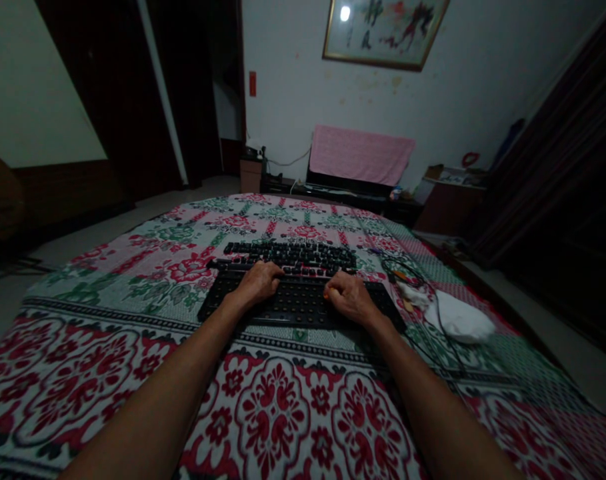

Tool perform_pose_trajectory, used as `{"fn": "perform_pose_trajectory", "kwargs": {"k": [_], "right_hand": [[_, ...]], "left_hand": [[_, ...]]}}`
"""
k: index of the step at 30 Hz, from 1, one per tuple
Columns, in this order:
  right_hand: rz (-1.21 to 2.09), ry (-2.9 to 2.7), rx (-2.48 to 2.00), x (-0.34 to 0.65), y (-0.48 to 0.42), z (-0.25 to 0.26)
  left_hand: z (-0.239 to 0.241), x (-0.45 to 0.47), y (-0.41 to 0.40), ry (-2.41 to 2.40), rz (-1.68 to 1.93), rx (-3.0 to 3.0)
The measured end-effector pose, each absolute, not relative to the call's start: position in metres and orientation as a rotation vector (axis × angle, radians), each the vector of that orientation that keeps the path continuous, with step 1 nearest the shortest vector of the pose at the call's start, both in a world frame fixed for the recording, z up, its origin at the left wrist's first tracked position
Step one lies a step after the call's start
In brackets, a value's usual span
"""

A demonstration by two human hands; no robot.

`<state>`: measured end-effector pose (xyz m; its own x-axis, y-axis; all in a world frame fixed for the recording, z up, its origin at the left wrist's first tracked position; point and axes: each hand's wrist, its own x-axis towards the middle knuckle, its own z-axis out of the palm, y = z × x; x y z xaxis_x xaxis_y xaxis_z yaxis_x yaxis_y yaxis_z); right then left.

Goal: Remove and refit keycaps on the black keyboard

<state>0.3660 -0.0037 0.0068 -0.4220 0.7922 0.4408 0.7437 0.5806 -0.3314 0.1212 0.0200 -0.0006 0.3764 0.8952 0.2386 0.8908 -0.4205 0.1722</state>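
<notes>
Risk mostly from the soft ground and the weak light. Near black keyboard [297,310] flat on the flowered bedsheet [133,347], about mid-bed; second keyboard [290,253] just behind, touching or slightly overlapping the far edge.

Left hand [257,283] down on the upper left keys, fingers bent and close together, tips at the seam between both keyboards. Right hand [351,298] on the right part, fingers curled inward, small orange spot [326,293] at the tips. Too dark to tell whether clamped on something or only pressing.

Possible trouble, as a judgement:
- Tilting or sliding of the near keyboard under a hard push, and knocking into the rear one.
- Loss of any small loose part on such a busy pattern.
- Snagging of the dark cables [407,270] beside the white cloth [460,319], near the right forearm.
</notes>
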Motion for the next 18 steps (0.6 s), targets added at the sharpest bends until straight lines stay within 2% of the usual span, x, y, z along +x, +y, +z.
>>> {"fn": "perform_pose_trajectory", "kwargs": {"k": [6, 14, 18], "right_hand": [[0.098, -2.418, -1.146, 0.363, -0.007, 0.006], [0.129, -2.350, -1.225, 0.365, -0.008, 0.011], [0.113, -2.326, -1.054, 0.354, -0.014, 0.009]], "left_hand": [[-0.001, 0.121, 0.019, 1.668, 0.492, 2.590], [0.001, 0.121, 0.017, 1.703, 0.472, 2.575], [0.000, 0.122, 0.017, 1.706, 0.477, 2.576]]}}
